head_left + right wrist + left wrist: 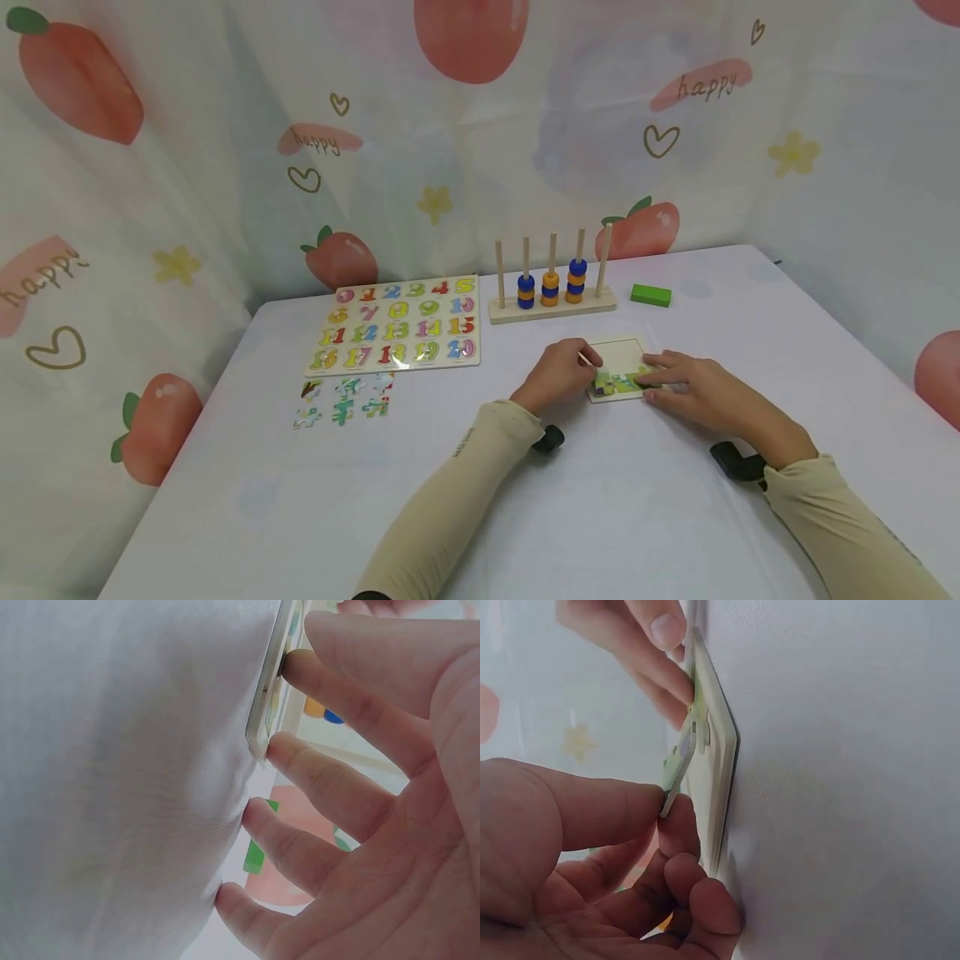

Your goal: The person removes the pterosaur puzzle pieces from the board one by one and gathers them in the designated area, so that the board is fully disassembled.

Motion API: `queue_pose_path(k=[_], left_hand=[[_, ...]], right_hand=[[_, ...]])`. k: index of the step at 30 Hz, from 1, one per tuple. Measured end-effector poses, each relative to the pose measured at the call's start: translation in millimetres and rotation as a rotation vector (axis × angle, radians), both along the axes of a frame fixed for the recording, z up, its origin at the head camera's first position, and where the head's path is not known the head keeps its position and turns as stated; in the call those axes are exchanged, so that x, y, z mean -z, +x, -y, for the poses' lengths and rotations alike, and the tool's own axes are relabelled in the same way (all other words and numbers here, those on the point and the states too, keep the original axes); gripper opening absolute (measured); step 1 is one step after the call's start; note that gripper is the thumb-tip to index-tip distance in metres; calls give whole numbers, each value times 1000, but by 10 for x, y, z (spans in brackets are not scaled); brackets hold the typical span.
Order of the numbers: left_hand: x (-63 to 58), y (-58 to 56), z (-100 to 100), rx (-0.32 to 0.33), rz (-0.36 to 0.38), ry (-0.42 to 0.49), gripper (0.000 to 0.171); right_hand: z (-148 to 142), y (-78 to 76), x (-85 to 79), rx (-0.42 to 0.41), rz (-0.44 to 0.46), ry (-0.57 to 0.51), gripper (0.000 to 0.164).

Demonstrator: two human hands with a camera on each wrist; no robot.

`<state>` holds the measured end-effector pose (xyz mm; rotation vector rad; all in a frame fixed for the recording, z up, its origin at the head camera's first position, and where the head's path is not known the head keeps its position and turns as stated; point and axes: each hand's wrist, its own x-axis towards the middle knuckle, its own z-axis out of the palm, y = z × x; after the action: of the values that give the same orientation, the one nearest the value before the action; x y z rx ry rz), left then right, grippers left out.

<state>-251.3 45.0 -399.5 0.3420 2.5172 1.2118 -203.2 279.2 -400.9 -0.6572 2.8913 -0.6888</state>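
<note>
A small jigsaw board (618, 354) with a pale raised frame lies on the white table, its lower part filled with green picture pieces. My left hand (558, 375) is at its left edge. In the left wrist view, thumb and index finger pinch a jigsaw piece (679, 769), tilted with its far end close over the board. My right hand (708, 396) is at the board's right side, fingers spread. In the right wrist view, some fingertips (279, 746) press at the board's edge and others rest on the table.
Several loose jigsaw pieces (342, 410) lie at the left, below a number puzzle board (405, 365). A wooden bead abacus (551, 307) with blue and orange beads stands at the back. Right of it lies a green block (651, 295). A printed curtain (480, 142) hangs behind the table.
</note>
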Motion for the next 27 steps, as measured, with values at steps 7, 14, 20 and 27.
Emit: queue_pose_path(k=[7, 14, 20, 27], left_hand=[[12, 24, 169, 26, -7, 0, 7], [19, 60, 356, 23, 8, -20, 7], [13, 92, 504, 22, 12, -28, 7], [-12, 121, 644, 16, 5, -14, 8]], right_hand=[[4, 8, 4, 11, 10, 7, 39], [5, 10, -1, 15, 4, 10, 39], [8, 5, 2, 18, 5, 13, 39], [6, -4, 6, 11, -1, 5, 39]])
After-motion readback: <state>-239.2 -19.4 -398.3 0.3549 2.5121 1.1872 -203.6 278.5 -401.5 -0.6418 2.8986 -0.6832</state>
